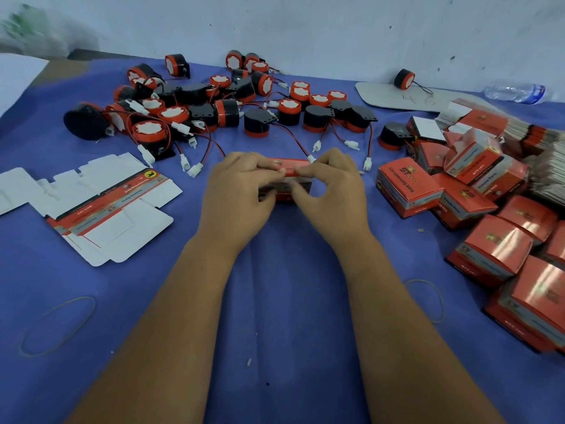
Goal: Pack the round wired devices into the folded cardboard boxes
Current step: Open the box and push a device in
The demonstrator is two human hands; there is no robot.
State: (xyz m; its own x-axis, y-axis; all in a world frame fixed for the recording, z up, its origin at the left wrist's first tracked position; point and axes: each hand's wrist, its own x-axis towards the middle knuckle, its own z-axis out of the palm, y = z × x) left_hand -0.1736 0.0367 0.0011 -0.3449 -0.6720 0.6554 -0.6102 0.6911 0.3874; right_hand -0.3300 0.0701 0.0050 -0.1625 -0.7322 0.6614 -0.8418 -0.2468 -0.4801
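A small red cardboard box point(289, 166) sits at the table's middle, mostly hidden by both hands. My left hand point(241, 191) grips its left side, fingers curled over the top edge. My right hand point(330, 188) pinches the top flap from the right. What is inside the box is hidden. Behind them lies a heap of round black-and-red wired devices point(214, 108) with red-black leads and white plugs. Several closed red boxes point(477, 194) are piled at the right.
Unfolded flat box blanks point(101, 206) lie at the left. A stack of flat blanks point(544, 154) sits at the far right, a clear water bottle point(516, 92) and a lone device point(404, 78) on a pale card at the back. Rubber bands point(58, 325) lie on the blue cloth point(290, 301).
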